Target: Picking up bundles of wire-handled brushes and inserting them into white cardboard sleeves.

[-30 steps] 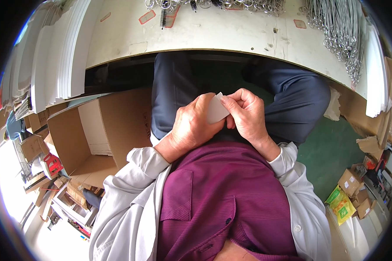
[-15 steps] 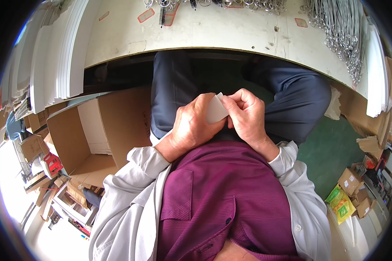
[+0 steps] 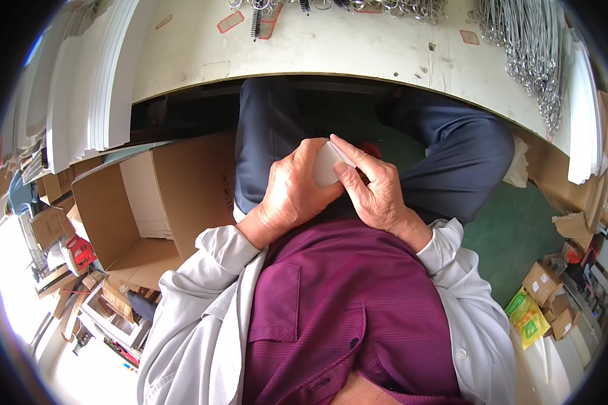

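Observation:
A small white card box is held between my hands, over my lap. Only its pale end shows; the rest of it is hidden in my fingers. My left hand wraps round its left side. Closed on the right edge, my right hand has its thumb against the pale face and its fingers stretched along the upper edge.
Ahead is a worn white table, with wire loops and small brushes on it. White sheets stand at the left. An open carton is by my left leg; small boxes and a yellow-green bag lie at the right.
My right fingers have moved from a pinch at the box's upper right corner to lie along its edge. The raised white corner now looks pressed down. My left hand keeps its hold.

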`<state>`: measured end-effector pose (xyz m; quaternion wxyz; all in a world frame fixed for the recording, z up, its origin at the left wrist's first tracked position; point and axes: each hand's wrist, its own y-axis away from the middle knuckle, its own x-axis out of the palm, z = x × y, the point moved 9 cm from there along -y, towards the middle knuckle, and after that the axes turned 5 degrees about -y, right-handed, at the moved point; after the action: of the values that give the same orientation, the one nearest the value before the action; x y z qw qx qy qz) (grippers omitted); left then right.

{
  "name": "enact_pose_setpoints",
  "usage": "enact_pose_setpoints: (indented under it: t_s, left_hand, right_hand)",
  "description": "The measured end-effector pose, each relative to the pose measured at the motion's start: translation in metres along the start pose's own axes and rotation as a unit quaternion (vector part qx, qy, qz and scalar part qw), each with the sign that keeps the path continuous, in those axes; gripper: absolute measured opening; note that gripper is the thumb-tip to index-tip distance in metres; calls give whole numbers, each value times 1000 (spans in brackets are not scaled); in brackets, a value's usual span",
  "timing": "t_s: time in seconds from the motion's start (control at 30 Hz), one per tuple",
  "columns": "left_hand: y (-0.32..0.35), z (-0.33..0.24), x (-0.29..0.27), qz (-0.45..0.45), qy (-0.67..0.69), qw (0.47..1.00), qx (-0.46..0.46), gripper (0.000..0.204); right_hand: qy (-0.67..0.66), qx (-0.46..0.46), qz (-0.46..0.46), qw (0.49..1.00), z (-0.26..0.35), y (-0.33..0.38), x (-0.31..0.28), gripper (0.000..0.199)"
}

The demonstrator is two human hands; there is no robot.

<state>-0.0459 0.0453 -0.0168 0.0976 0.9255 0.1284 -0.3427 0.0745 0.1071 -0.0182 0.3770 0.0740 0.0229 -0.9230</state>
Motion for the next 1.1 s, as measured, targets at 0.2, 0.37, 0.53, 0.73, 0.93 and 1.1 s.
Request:
enact_pose_setpoints:
  t_s: [0.2,0.37,0.53,0.73,0.93,1.1]
  left_hand:
    - [1,3,3,13,4,1000,-2,57]
    - [2,6,4,12,-1,1000,-8,57]
    - [0,10,2,0,5,1000,-15,58]
    - [1,12,-5,-10,-15,1000,-23,56]
    - [3,10,-18,-1,7,1000,-23,58]
    - [22,36,-46,165,160,965,-126,36]
  right_hand:
    - [7,-12,11,1000,6,3,4,45]
    - [17,-21,18,999,5,5,10,53]
    - [1,-27,19,999,6,3,14,55]
    - [-11,-38,27,999,1,-2,18,51]
    - [-63,-1,-10,998,3,-13,15,39]
    - [-187,64,-23,980,4,-28,-5,40]
